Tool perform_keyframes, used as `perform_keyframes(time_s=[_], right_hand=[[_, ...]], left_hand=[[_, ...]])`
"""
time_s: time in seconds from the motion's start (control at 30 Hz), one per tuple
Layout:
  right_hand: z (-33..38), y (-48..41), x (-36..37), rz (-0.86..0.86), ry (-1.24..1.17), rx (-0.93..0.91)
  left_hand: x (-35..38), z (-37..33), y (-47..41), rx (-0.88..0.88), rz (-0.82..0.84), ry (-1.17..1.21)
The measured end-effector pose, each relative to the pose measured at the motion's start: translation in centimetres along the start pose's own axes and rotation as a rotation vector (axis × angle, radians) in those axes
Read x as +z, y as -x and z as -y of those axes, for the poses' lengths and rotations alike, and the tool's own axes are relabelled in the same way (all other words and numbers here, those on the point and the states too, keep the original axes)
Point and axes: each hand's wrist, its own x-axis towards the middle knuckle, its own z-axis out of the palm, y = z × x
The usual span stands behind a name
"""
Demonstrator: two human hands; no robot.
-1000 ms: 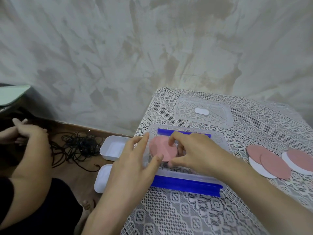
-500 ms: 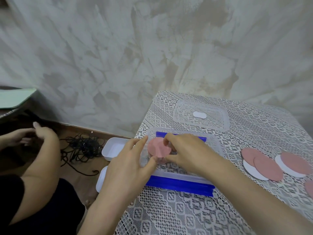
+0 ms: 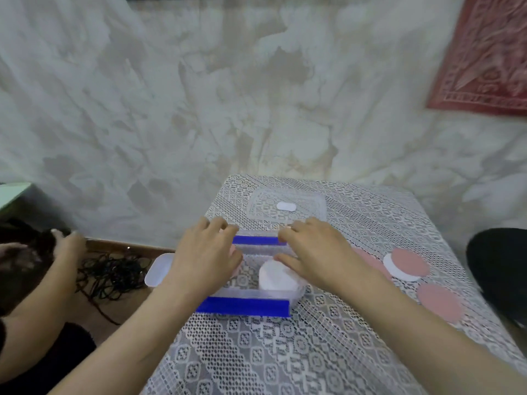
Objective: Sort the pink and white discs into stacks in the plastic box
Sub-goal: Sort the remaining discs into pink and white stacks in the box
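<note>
Lying long axis left-right, the plastic box sits under both hands' spread fingers, nothing gripped.

clear plastic box with blue clips holds a white disc stack; loose pink discs lie right.

Both forearms are reaching forward, palms facing down. The left hand is spreading its fingers loosely, fingertips pointing ahead. The right hand is lying flat beside it, thumb angling inward toward the left fingers.
</note>
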Motion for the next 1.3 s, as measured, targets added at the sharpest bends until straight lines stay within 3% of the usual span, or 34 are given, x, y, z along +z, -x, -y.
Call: perform_keyframes(time_s=[0.37, 0.67, 0.83, 1.13, 1.3], right_hand=[[-9.2, 9.0, -0.5, 0.036, -0.003, 0.311], [-14.0, 15.7, 4.7, 0.005, -0.170, 0.530], [-15.1, 15.8, 6.0, 0.013, -0.246, 0.534], [-14.9, 14.7, 6.0, 0.034, -0.320, 0.514], [-15.5, 14.7, 6.6, -0.086, -0.262, 0.608]], left_hand=[[-0.7, -13.1, -3.5, 0.246, -0.077, 0.084], [5.4, -22.0, -2.4, 0.309, 0.002, 0.156], [7.8, -22.9, -1.6, 0.263, -0.019, 0.200], [5.8, -22.2, 1.3, 0.273, -0.065, 0.205], [5.2, -21.8, 2.7, 0.263, -0.043, 0.221]])
